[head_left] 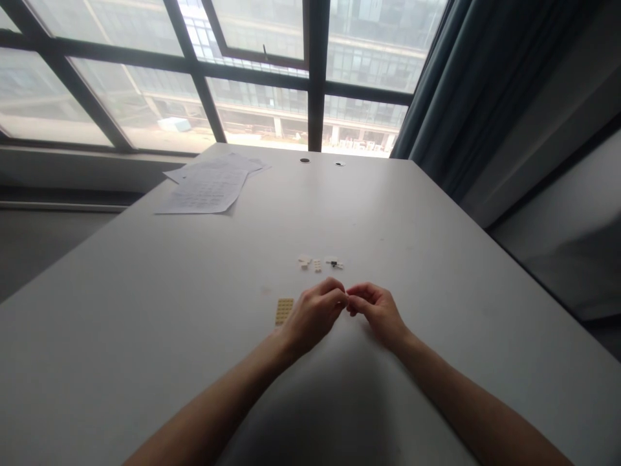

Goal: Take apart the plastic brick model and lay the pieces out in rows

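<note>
My left hand (315, 310) and my right hand (376, 309) meet fingertip to fingertip just above the white table (145, 310). Both are curled in a pinch, and whatever is between them is too small to make out. A tan studded plate (284, 310) lies flat just left of my left hand. A short way beyond my fingers lie several tiny pale pieces (310, 263) and a small piece with a dark part (334, 264).
Printed paper sheets (208, 184) lie at the far left of the table. Two small round holes (305, 160) sit near the far edge under a big window. A grey curtain (460, 97) hangs at the right.
</note>
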### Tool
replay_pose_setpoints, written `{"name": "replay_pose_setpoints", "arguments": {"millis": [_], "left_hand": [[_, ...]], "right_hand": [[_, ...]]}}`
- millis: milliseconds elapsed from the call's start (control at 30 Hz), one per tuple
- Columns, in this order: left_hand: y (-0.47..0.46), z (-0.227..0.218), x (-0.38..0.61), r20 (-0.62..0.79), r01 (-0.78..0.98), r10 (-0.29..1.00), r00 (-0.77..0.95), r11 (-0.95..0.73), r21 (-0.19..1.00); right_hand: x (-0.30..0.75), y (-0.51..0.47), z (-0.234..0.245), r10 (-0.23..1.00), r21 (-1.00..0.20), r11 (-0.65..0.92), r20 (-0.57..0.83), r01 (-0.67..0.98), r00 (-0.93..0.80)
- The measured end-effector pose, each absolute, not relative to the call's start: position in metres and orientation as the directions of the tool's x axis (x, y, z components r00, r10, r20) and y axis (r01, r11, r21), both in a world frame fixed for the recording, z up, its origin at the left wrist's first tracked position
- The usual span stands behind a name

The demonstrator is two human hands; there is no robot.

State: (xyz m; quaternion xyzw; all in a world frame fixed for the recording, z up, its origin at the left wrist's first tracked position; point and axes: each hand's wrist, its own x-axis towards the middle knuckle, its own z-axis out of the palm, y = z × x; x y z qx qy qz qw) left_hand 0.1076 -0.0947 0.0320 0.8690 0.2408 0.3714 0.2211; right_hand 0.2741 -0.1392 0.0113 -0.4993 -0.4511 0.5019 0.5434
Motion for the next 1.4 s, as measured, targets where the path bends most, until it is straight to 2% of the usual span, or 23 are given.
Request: {"name": "replay_pose_setpoints", "arguments": {"millis": [67,133,233,333,400,467,667,733,900,1100,1267,1400], "left_hand": [[-0.095,0.030,0.105,0.539,0.281,0.565,0.624,-0.806,0.521],[-0.094,0.031,0.097,0.547,0.317,0.555,0.627,-0.823,0.472],[-0.089,0.034,0.080,0.579,0.367,0.565,0.588,-0.824,0.431],[-0.082,0.035,0.056,0.604,0.406,0.588,0.538,-0.809,0.425],[-0.079,0.034,0.041,0.603,0.437,0.608,0.516,-0.792,0.426],[-0.077,0.032,0.026,0.597,0.469,0.629,0.497,-0.774,0.425],[-0.076,0.019,0.002,0.626,0.539,0.659,0.418,-0.734,0.413],[-0.074,0.015,0.000,0.630,0.553,0.673,0.388,-0.717,0.425],[-0.073,0.010,0.000,0.607,0.568,0.705,0.365,-0.686,0.455],[-0.074,0.009,-0.001,0.606,0.569,0.705,0.367,-0.686,0.453],[-0.073,0.007,-0.001,0.614,0.555,0.692,0.381,-0.702,0.447],[-0.073,0.006,-0.002,0.614,0.557,0.690,0.384,-0.703,0.442]], "right_hand": [[0.279,-0.140,0.012,0.988,-0.997,0.046,0.054,0.057,0.145],[0.287,-0.141,0.014,0.964,-0.933,0.140,0.205,0.331,0.170],[0.298,-0.142,0.013,0.907,-0.629,0.272,0.419,0.728,0.024],[0.296,-0.142,0.008,0.907,-0.331,0.296,0.392,0.896,-0.154],[0.287,-0.141,0.006,0.927,-0.252,0.276,0.324,0.928,-0.189],[0.280,-0.139,0.006,0.940,-0.273,0.268,0.285,0.924,-0.189],[0.301,-0.134,0.017,0.934,-0.543,0.228,0.357,0.808,-0.023],[0.314,-0.134,0.018,0.944,-0.584,0.251,0.324,0.772,-0.062],[0.316,-0.136,0.011,0.948,-0.598,0.312,0.241,0.739,-0.205],[0.303,-0.133,0.008,0.955,-0.573,0.280,0.251,0.770,-0.160],[0.306,-0.132,0.006,0.938,-0.581,0.335,0.278,0.742,-0.206],[0.306,-0.133,0.007,0.943,-0.600,0.297,0.304,0.743,-0.132]]}}
